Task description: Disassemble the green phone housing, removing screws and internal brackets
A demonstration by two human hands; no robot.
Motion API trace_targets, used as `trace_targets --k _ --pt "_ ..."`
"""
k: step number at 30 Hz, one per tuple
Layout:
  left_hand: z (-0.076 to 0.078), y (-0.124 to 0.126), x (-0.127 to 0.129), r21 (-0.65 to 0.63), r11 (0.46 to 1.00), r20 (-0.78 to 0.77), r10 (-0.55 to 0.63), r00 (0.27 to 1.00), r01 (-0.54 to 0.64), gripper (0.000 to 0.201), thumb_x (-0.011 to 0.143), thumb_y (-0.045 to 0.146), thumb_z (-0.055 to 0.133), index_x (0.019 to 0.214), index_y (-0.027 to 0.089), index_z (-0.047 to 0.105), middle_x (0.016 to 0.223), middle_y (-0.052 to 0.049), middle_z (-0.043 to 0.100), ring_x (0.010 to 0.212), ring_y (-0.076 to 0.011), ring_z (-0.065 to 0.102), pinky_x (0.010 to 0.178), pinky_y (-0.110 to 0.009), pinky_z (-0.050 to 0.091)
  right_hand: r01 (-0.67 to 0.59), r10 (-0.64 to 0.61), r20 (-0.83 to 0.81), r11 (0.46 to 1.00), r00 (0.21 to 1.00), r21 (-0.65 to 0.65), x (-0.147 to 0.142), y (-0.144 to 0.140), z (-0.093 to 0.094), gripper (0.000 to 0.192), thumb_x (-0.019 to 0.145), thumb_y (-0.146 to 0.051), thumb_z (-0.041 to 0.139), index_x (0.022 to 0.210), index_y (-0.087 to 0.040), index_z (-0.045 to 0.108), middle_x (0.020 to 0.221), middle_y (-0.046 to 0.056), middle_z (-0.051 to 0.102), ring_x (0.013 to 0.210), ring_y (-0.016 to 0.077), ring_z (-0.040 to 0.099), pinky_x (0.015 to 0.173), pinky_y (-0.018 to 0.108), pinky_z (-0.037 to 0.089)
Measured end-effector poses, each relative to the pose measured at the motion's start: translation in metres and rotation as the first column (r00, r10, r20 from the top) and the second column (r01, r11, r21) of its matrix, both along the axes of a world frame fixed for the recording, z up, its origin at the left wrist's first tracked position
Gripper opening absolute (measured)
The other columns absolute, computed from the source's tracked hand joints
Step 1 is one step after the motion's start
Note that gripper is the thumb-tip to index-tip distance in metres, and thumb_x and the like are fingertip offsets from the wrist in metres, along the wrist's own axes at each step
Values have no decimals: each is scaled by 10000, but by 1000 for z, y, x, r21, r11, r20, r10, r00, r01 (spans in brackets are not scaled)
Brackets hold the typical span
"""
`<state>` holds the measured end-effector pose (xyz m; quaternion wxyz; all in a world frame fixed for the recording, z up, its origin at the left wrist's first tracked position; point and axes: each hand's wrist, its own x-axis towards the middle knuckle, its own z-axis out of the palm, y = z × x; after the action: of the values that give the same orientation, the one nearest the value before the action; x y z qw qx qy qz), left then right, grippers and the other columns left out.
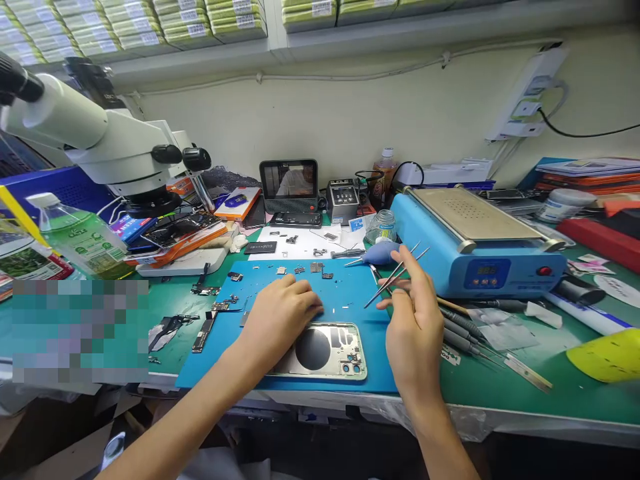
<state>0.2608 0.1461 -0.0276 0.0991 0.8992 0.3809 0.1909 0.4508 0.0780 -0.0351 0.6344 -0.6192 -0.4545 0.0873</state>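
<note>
My left hand (285,310) is over the blue mat (370,373), just above the left end of a phone back housing (340,347) and hiding part of it. Its fingers are curled together, and whatever lies under the fingertips is hidden. The housing lies flat, inside facing up, with a dark round patch and camera holes at its right end. Right of it, my right hand (415,327) is raised, gripping metal tweezers (395,279) that point down and left. Small phone parts (316,267) are scattered along the mat's far side; a logic board piece (204,332) lies at its left edge.
A microscope (120,143) overhangs the left side, beside a green bottle (83,233). A blue heating plate machine (475,247) stands at right, with several hand tools (463,333) before it. A blue air blower (380,253) and glass jar (381,227) lie behind the tweezers.
</note>
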Motion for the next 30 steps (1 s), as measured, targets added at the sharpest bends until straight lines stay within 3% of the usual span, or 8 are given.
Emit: trace_targets --k 5,9,11,13,17,20,24,30 --pt "10 0 9 -96 995 57 -8 998 13 232 960 21 672 788 174 699 919 -94 736 950 -311 669 902 -462 518 30 -29 32 999 999 -16 0 1 -2 306 1061 -366 550 1304 -272 711 1302 111 730 1103 288 710 894 456 585" --pt "11 0 3 -245 969 237 68 969 -8 104 1017 152 650 929 203 671 1000 -79 751 951 -286 692 872 -426 536 14 -14 10 1000 1000 -3 -2 2 -5 154 1038 -344 590 1177 -278 596 1176 81 779 1093 271 738 843 414 574" --pt "8 -2 -3 -358 934 348 121 930 13 129 1099 288 545 1042 222 640 1043 -68 770 876 -241 709 759 -365 563 11 -11 -3 1000 1000 -5 -3 2 -6 271 1028 -348 609 1276 -289 518 1126 66 794 1079 261 751 829 399 567" --pt "3 -5 -8 -469 881 442 167 882 68 227 1127 397 467 1069 226 605 1028 -64 783 780 -201 713 649 -311 571 8 -8 8 999 1000 -36 -3 3 -5 362 996 -363 654 1331 -290 540 1088 60 799 1023 269 746 834 414 552" --pt "-7 -12 -14 -600 782 552 253 795 168 320 1079 512 531 1021 205 597 917 -58 771 621 -151 662 579 -285 578 -15 18 21 994 1000 -112 -4 3 -4 208 889 -385 761 1058 -265 766 989 90 781 926 306 689 835 456 526" --pt "-12 -18 -15 -629 751 599 303 741 201 337 1049 531 592 1019 197 626 886 -46 755 608 -135 627 578 -272 561 -107 100 -78 989 992 -103 -5 1 -1 250 919 -479 757 1029 -255 751 1008 94 794 867 279 710 783 432 571" --pt "-16 -24 -14 -624 745 643 319 696 235 292 1047 492 630 1049 203 672 878 -32 735 661 -137 608 614 -267 533 -312 285 -275 948 918 -60 -7 1 4 365 969 -595 716 1087 -270 600 977 75 819 780 251 778 711 409 658" --pt "-21 -23 -13 -598 740 712 316 628 306 196 1085 433 586 1089 250 515 908 -5 716 741 -146 658 694 -286 560 -510 434 -464 859 772 -46 -9 4 7 493 858 -514 879 1176 -261 600 998 57 842 882 247 831 906 441 698"
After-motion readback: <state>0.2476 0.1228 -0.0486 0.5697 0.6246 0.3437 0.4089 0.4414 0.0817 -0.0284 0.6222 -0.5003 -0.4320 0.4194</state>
